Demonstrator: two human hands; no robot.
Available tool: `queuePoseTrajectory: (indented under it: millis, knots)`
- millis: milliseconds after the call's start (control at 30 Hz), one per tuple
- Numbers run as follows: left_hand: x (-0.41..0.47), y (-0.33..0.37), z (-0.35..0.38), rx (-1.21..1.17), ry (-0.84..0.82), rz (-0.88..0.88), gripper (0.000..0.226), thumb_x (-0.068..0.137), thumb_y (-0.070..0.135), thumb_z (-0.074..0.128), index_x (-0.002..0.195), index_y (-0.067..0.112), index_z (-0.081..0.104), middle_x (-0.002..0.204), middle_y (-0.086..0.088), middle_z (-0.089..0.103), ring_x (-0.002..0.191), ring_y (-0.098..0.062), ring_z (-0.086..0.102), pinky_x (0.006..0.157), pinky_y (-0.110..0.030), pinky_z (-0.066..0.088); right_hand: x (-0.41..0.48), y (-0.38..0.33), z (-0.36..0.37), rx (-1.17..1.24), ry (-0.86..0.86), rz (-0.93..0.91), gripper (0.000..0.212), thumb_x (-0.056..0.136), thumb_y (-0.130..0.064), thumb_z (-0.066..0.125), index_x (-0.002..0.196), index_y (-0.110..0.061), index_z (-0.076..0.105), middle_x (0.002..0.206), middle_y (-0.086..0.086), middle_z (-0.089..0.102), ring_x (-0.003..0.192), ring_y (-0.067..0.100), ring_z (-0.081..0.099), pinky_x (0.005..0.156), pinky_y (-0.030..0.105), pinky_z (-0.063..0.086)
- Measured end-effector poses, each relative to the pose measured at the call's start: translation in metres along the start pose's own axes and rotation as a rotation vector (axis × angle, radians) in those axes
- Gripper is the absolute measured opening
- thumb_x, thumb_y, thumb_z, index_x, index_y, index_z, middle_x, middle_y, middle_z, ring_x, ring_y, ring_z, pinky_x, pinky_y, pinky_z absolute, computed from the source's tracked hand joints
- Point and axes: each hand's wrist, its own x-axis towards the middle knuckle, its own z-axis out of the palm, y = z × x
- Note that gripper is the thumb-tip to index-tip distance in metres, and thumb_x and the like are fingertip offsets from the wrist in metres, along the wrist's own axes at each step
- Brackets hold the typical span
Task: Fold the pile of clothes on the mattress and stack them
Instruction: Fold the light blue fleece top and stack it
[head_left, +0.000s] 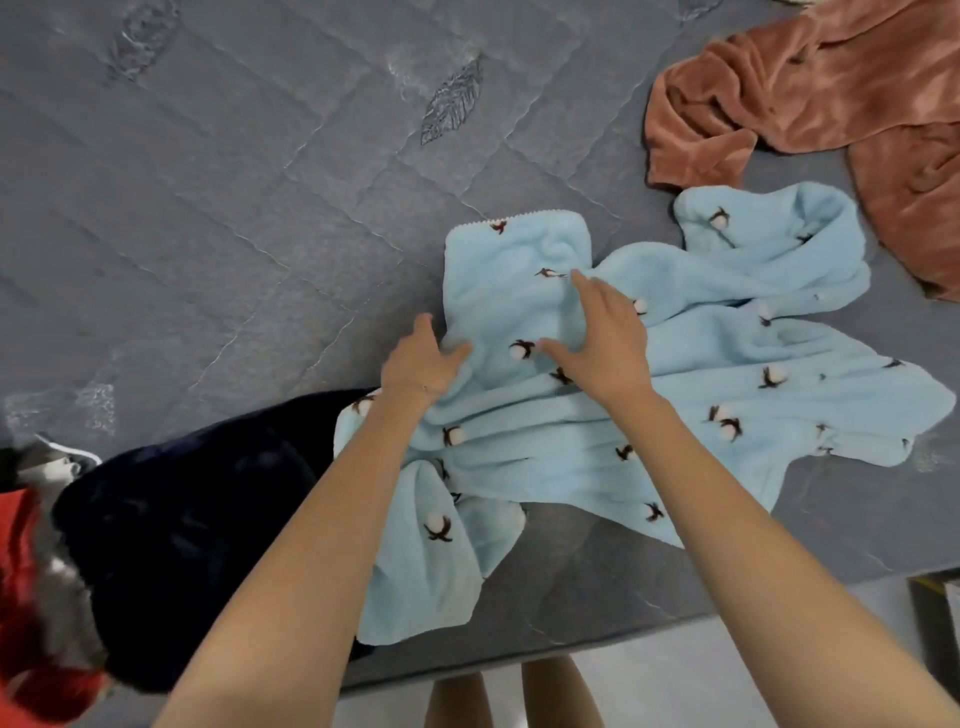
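A light blue fleece garment (675, 395) with small brown-and-white flower prints lies rumpled on the grey quilted mattress (234, 218), near its front edge. One part is turned up into a rectangular flap at the top left. My left hand (421, 364) grips the left edge of that flap, with the thumb on top of the cloth. My right hand (602, 332) rests flat on the flap with fingers spread and straight.
A dark navy garment (182, 525) lies bunched at the left, partly under the blue one. Red and grey-white clothes (31, 587) sit at the far left edge. A rust-brown fleece garment (810, 98) lies crumpled at the top right. The mattress's front edge (597, 644) runs below.
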Motion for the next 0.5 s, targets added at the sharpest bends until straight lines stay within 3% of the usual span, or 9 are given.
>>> queuePoseTrajectory:
  millis: [100, 200, 267, 333, 400, 433, 500]
  knots:
    - [0.004, -0.004, 0.013, -0.01, -0.11, 0.022, 0.054, 0.09, 0.048, 0.06, 0.124, 0.007, 0.056, 0.12, -0.009, 0.061, 0.112, -0.029, 0.058, 0.092, -0.037, 0.048, 0.013, 0.016, -0.007, 0.034, 0.028, 0.025, 0.097, 0.079, -0.042, 0.075, 0.154, -0.022, 0.016, 0.159, 0.014, 0.02, 0.146, 0.028, 0.018, 0.117, 0.043, 0.02]
    - [-0.009, -0.011, -0.002, -0.112, -0.076, 0.153, 0.021, 0.092, 0.03, 0.063, 0.099, 0.01, 0.066, 0.098, -0.003, 0.066, 0.093, -0.019, 0.061, 0.072, -0.028, 0.046, 0.025, 0.026, -0.014, -0.067, 0.016, 0.018, 0.104, 0.078, -0.042, 0.076, 0.155, -0.021, 0.009, 0.161, 0.012, 0.013, 0.148, 0.031, 0.01, 0.119, 0.048, 0.011]
    - [-0.021, -0.012, -0.023, -0.182, -0.01, 0.235, 0.013, 0.091, 0.022, 0.065, 0.101, 0.015, 0.067, 0.097, 0.002, 0.065, 0.088, -0.012, 0.059, 0.074, -0.026, 0.046, 0.033, 0.028, -0.02, -0.117, -0.039, 0.029, 0.106, 0.078, -0.045, 0.074, 0.155, -0.023, 0.005, 0.162, 0.008, 0.01, 0.149, 0.031, 0.003, 0.119, 0.049, 0.003]
    - [-0.036, -0.014, -0.043, -0.24, 0.001, 0.314, 0.011, 0.091, 0.017, 0.066, 0.102, 0.019, 0.066, 0.095, 0.006, 0.065, 0.081, 0.003, 0.058, 0.076, -0.02, 0.047, 0.042, 0.026, -0.026, -0.123, -0.088, 0.036, 0.104, 0.078, -0.049, 0.073, 0.155, -0.025, 0.007, 0.159, 0.006, 0.022, 0.148, 0.031, 0.009, 0.117, 0.05, -0.002]
    - [-0.046, -0.019, -0.059, -0.239, 0.058, 0.36, 0.008, 0.09, 0.013, 0.066, 0.095, 0.019, 0.064, 0.083, 0.012, 0.062, 0.069, 0.013, 0.054, 0.065, -0.012, 0.043, 0.049, 0.02, -0.03, -0.177, -0.157, 0.041, 0.088, 0.077, -0.052, 0.073, 0.148, -0.021, 0.03, 0.144, 0.01, 0.046, 0.138, 0.033, 0.031, 0.116, 0.049, 0.004]
    - [-0.049, -0.023, -0.066, -0.219, 0.104, 0.369, 0.009, 0.089, 0.011, 0.066, 0.088, 0.019, 0.062, 0.076, 0.013, 0.058, 0.063, 0.014, 0.051, 0.06, -0.011, 0.039, 0.051, 0.015, -0.032, -0.218, -0.206, 0.032, 0.073, 0.078, -0.051, 0.072, 0.137, -0.017, 0.046, 0.132, 0.013, 0.056, 0.128, 0.034, 0.043, 0.114, 0.047, 0.015]
    - [-0.054, -0.031, -0.076, -0.205, 0.195, 0.358, 0.014, 0.088, 0.01, 0.067, 0.077, 0.015, 0.061, 0.066, 0.008, 0.051, 0.055, 0.008, 0.044, 0.056, -0.014, 0.033, 0.046, 0.0, -0.036, -0.247, -0.31, -0.023, 0.047, 0.082, -0.045, 0.07, 0.11, -0.008, 0.063, 0.112, 0.019, 0.065, 0.106, 0.036, 0.057, 0.09, 0.039, 0.039]
